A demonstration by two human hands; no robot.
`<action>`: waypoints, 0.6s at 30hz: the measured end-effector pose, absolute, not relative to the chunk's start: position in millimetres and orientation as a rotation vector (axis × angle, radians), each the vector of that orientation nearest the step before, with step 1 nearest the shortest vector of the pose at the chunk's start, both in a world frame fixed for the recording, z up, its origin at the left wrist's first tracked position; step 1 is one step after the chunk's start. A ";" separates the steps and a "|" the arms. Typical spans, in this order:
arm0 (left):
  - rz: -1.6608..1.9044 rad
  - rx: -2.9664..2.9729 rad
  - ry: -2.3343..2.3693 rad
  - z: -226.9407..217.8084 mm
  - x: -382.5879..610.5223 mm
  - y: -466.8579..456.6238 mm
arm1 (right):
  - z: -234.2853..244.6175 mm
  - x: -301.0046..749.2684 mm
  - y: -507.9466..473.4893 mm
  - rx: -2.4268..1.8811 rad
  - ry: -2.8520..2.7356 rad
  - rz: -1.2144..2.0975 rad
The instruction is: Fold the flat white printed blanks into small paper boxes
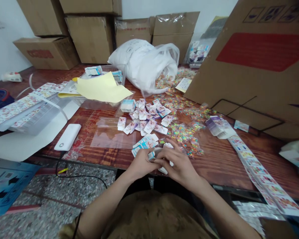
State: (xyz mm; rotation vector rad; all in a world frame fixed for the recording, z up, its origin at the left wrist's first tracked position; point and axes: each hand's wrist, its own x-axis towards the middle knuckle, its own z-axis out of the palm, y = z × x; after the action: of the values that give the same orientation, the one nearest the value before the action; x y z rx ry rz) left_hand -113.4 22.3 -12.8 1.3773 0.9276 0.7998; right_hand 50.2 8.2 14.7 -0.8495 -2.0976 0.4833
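Close to the table's front edge, my left hand (143, 163) is closed on a small paper box (151, 155) with white and blue sides. My right hand (176, 162) meets it from the other side, its fingers bent over the box's upper end. White flaps show between the fingers, and part of the box is hidden by them. Just beyond my left hand lie flat blue-and-white box blanks (146, 142). Farther off is a pile of small folded boxes (149, 116). Small clear packets of coloured pieces (185, 134) are spread beyond my right hand.
A white sack (139, 63) spills packets at the back. A large carton (259, 73) leans at right, near a stack of purple-white blanks (219, 126) and a printed strip (259, 169). At left are a white power bank (67, 136), yellow paper (102, 88) and printed sheets (22, 106).
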 end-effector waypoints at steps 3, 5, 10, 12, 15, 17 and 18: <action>0.816 1.255 0.901 -6.3 -110.8 20.0 | 13.8 54.2 8.6 -0.958 -1.730 0.670; 0.780 1.216 0.883 -2.3 -110.8 19.3 | 13.8 55.7 12.0 -1.020 -1.516 0.961; 0.755 1.336 0.999 0.4 -107.3 17.0 | 9.8 54.5 26.0 -1.000 -1.083 1.784; 0.895 1.340 1.080 -1.9 -104.4 15.6 | 4.2 53.8 29.6 -1.021 -0.921 1.832; 1.064 1.328 1.048 -5.9 -102.4 14.8 | -4.6 53.7 28.8 -1.072 -0.908 1.667; 1.104 1.406 1.017 -7.7 -103.2 15.2 | -7.3 53.6 23.8 -1.102 -1.062 1.396; 1.109 1.462 1.024 -8.3 -103.8 15.5 | -7.1 53.3 20.2 -1.106 -1.172 1.227</action>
State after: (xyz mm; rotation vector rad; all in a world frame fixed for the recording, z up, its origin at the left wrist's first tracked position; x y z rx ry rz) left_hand -103.8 15.5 -8.3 1.4620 1.0235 1.1091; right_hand 53.3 20.2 -7.1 -1.1055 -1.1724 1.2269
